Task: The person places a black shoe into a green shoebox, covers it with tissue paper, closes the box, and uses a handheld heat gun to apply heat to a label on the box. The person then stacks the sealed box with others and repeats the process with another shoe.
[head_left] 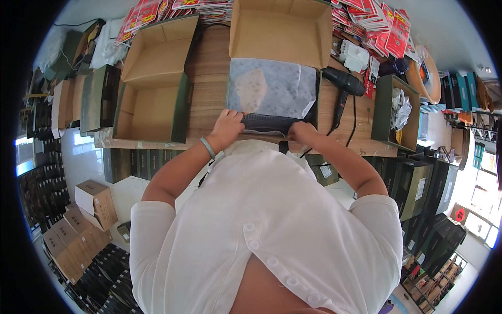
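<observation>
An open cardboard box (281,34), green outside and brown inside, lies before me with its lid tipped back. Printed greyish tissue paper (280,86) covers most of its inside. Along the near side, a dark, textured item (266,123) shows from under the paper, with a thin pale edge in front of it. My left hand (228,127) is at the near left corner, fingers curled at the paper's edge. At the near right corner, my right hand (303,133) has its fingers pinched together by the pale edge. What either hand's fingertips grip is hidden.
A black hair dryer (343,82) with its cord lies right of the box. Left stands another open box (151,107); at right, a green box (396,112) holds crumpled wrapping. Red printed packets (397,34) pile up behind. Stacked cartons (78,230) stand on the floor.
</observation>
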`<control>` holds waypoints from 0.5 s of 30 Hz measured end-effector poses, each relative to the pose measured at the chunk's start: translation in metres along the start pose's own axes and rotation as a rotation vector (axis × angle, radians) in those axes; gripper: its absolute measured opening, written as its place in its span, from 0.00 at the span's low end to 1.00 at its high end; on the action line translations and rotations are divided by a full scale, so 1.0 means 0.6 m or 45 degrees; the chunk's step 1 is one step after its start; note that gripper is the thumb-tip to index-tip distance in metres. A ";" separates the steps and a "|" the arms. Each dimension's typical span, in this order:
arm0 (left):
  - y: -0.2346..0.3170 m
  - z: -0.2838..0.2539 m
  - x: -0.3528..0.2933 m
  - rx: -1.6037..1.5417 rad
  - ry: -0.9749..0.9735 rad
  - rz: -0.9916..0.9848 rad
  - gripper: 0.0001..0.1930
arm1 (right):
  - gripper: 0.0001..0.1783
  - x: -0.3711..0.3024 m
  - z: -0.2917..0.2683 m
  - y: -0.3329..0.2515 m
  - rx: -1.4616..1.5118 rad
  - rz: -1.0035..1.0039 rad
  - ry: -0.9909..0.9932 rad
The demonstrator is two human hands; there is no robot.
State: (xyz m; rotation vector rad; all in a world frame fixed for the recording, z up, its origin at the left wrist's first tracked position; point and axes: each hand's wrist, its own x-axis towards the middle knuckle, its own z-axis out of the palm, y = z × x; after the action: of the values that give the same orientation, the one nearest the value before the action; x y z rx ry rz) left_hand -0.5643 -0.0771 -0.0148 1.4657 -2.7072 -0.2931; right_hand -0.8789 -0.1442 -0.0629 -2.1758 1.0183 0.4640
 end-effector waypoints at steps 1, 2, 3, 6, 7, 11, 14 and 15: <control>0.000 0.004 -0.003 -0.031 0.018 -0.023 0.03 | 0.14 -0.003 0.006 -0.007 -0.046 -0.003 0.063; -0.001 0.009 -0.006 -0.062 0.036 -0.044 0.03 | 0.15 -0.004 0.010 -0.011 0.008 0.050 0.115; 0.001 0.018 -0.011 -0.096 0.063 -0.110 0.03 | 0.16 -0.008 0.004 -0.020 0.059 0.106 0.166; 0.005 0.034 -0.021 -0.177 0.175 -0.249 0.03 | 0.16 -0.029 -0.031 -0.067 0.247 0.150 0.307; 0.008 0.030 -0.021 -0.188 0.229 -0.255 0.03 | 0.16 -0.037 -0.040 -0.087 0.319 0.148 0.353; 0.014 0.024 -0.025 -0.179 0.375 -0.196 0.03 | 0.14 0.004 -0.010 -0.088 0.197 0.357 0.256; 0.019 0.023 -0.032 -0.168 0.506 -0.181 0.02 | 0.09 0.003 -0.012 -0.093 0.046 0.431 0.226; 0.021 0.017 -0.031 -0.161 0.557 -0.199 0.02 | 0.07 -0.021 -0.013 -0.101 -0.008 0.351 0.368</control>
State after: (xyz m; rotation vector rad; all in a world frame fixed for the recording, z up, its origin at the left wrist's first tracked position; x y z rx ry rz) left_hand -0.5659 -0.0531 -0.0212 1.4997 -2.1996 -0.1262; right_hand -0.8395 -0.1151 -0.0245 -2.1574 1.4871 0.2794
